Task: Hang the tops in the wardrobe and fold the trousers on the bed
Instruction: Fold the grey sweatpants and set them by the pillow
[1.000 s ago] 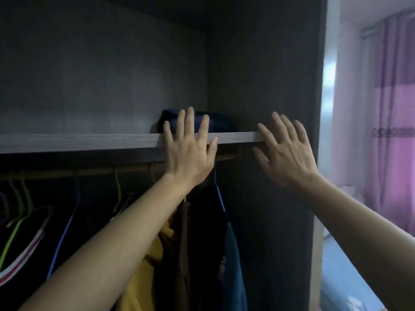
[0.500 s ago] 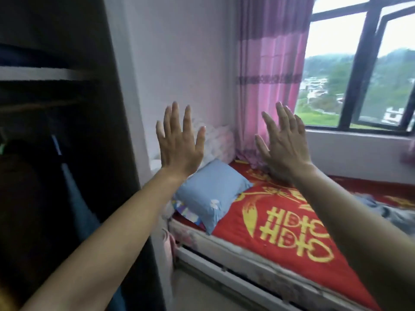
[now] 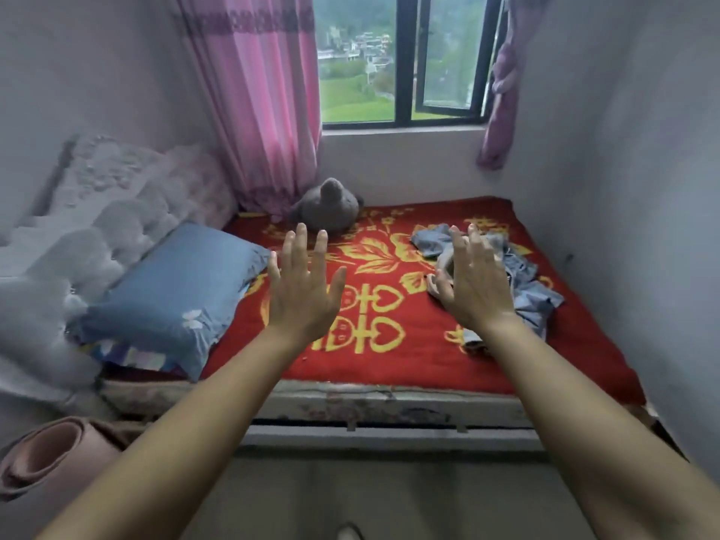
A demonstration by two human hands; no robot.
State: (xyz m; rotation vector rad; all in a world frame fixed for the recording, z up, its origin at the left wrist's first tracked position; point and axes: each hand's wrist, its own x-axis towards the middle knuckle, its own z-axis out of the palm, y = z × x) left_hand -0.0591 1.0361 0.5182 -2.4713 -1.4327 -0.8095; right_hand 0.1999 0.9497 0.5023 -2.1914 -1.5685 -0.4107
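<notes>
Small bedroom, bed (image 3: 389,356) spread with a red-and-gold blanket across the middle. Far left: pink rolled mat (image 3: 50,457) on the floor, white tufted headboard (image 3: 97,212), blue pillow (image 3: 171,290) against it. Next, pink curtain (image 3: 257,95) with grey plush toy (image 3: 327,206) at its foot. Left hand (image 3: 306,290) raised over the blanket, fingers spread, holding nothing. Window (image 3: 397,60) behind. Right hand (image 3: 477,282) likewise spread and empty, in front of crumpled blue-grey trousers (image 3: 533,290) on the bed's right side; contact impossible to tell. Knotted purple curtain (image 3: 502,83) far right.
</notes>
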